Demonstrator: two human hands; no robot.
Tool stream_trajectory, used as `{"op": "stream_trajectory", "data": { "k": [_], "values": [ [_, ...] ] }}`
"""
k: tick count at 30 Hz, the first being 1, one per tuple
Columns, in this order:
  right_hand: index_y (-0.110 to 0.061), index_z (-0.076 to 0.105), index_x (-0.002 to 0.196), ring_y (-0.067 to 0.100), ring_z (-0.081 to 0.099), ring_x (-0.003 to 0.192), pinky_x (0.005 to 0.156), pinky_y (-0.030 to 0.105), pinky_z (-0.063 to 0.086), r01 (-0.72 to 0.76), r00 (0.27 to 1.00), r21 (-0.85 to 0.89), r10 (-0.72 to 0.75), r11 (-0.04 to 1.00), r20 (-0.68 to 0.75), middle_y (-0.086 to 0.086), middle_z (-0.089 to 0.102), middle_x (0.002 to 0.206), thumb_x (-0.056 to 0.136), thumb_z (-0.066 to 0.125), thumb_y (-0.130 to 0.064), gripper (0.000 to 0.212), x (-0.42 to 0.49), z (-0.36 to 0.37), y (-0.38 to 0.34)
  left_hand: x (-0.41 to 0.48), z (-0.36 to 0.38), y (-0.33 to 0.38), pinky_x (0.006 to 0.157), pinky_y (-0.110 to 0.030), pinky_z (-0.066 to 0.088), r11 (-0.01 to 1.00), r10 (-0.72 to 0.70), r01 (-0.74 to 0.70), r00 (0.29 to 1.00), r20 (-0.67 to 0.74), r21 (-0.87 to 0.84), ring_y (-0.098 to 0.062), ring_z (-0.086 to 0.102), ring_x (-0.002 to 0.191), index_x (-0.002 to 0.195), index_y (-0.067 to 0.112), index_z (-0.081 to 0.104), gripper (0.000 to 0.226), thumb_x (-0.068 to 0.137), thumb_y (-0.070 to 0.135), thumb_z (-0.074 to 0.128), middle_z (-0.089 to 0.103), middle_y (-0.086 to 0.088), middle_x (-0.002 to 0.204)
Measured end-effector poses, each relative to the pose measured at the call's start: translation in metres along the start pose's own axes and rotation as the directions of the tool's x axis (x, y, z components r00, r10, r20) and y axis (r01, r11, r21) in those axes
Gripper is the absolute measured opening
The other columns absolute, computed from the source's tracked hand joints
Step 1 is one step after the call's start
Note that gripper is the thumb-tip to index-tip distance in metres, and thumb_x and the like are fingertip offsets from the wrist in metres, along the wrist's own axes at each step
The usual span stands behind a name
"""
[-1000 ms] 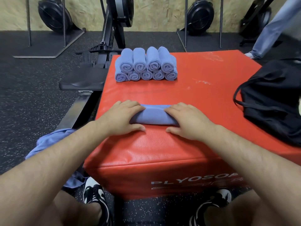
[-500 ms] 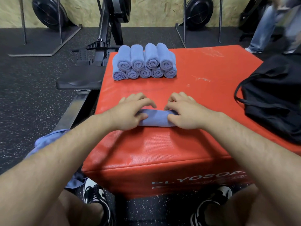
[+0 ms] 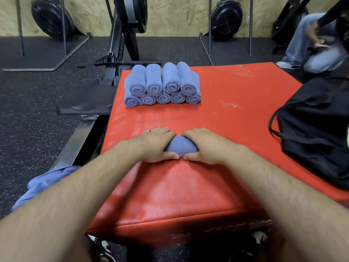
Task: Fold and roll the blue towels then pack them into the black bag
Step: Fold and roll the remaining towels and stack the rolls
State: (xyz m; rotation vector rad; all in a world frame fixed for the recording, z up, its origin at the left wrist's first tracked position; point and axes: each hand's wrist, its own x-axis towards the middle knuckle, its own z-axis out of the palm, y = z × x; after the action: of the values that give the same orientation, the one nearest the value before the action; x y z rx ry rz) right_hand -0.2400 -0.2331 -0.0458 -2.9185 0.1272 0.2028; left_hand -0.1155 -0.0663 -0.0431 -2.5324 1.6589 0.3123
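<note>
Blue towel (image 3: pixel 181 147): compact, ribbed, tightly rolled

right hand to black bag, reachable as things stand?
Probably yes. The black bag rests at the red box's right edge, to the right of the right hand, with only bare surface between. That hand grips the rolled towel alongside the left hand.

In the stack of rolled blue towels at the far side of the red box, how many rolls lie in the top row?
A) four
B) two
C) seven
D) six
A: the stack of rolled towels on the red box shows four spiral ends side by side in its top row, above five in the bottom row.
</note>
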Motion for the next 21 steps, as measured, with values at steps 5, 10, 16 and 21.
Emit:
{"op": "stream_trajectory", "data": {
  "k": [5,10,16,21],
  "values": [
    [-0.028,0.055,0.123,0.022,0.057,0.104,0.091,0.040,0.046,0.030,0.998,0.100,-0.024,0.995,-0.065,0.000,0.061,0.112,0.079,0.070,-0.050,0.052,0.006,-0.011,0.013,0.007,-0.007,-0.014,0.093,-0.039,0.045,0.994,0.018,-0.021,1.000,-0.025,-0.104,-0.022,0.054,0.116,0.133,0.027,0.045,0.073,0.078,0.068,0.067,0.056,0.003,0.123],
    [-0.029,0.051,0.110,0.014,0.057,0.089,0.078,0.031,0.046,-0.008,0.946,0.444,0.151,0.896,-0.289,-0.008,0.061,0.102,0.070,0.084,-0.043,0.054,0.005,-0.047,0.026,0.006,-0.045,-0.030,0.088,-0.023,0.047,0.868,-0.139,0.011,0.965,-0.222,-0.496,-0.007,0.057,0.101,0.122,0.032,0.051,0.073,0.064,0.061,0.084,0.060,0.016,0.111],
    [-0.024,0.059,0.109,-0.001,0.056,0.073,0.072,0.017,0.048,0.063,0.908,0.753,0.277,0.655,-0.316,-0.010,0.064,0.095,0.077,0.084,-0.022,0.041,0.005,-0.070,0.038,0.001,-0.069,-0.050,0.089,-0.012,0.043,0.584,-0.226,-0.139,0.918,-0.325,-0.799,0.002,0.060,0.108,0.114,0.034,0.063,0.056,0.065,0.045,0.088,0.067,0.017,0.113],
    [-0.009,0.060,0.118,0.002,0.064,0.083,0.080,0.018,0.052,0.114,0.927,0.893,0.277,0.435,-0.254,0.002,0.067,0.103,0.084,0.072,0.003,0.038,0.015,-0.072,0.043,0.012,-0.071,-0.070,0.106,-0.042,0.044,0.295,-0.227,-0.201,0.935,-0.273,-0.934,-0.019,0.062,0.116,0.121,0.035,0.064,0.064,0.062,0.040,0.087,0.067,0.001,0.124]
  ]
}}
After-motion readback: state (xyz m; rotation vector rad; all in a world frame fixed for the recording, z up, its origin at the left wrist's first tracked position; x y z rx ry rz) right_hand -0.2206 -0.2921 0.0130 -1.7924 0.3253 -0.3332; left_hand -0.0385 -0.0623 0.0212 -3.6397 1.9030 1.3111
